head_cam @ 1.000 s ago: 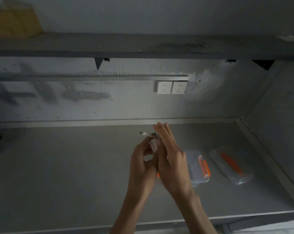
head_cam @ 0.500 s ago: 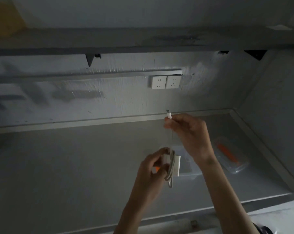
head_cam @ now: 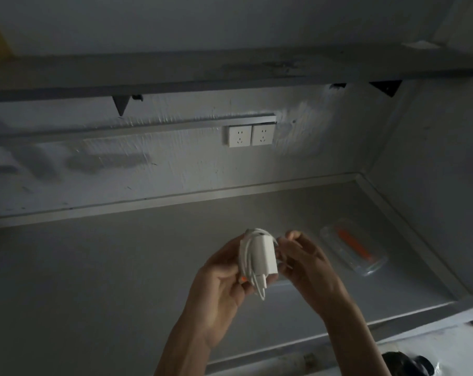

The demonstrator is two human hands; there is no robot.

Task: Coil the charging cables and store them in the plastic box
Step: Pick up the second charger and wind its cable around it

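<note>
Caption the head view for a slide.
Left hand grips a charger wrapped in its cable, right hand pinches the end, above a counter with a lid.

Your two forearms enter from the bottom edge, bare, and lean toward each other, so the hands meet near the middle of the view. Your left hand (head_cam: pixel 221 283) is held up with the wrist bent slightly back. Its fingers are curled round the white charger (head_cam: pixel 265 253) and the cable (head_cam: pixel 246 257) looped about it, with the fingertips hidden behind the block. Your right hand (head_cam: pixel 307 264) sits just beside it, a little higher, its back turned partly toward you. Its fingers are curled in, and thumb and forefinger pinch a thin strand of the cable at the charger's right edge. The two hands nearly touch.
</note>
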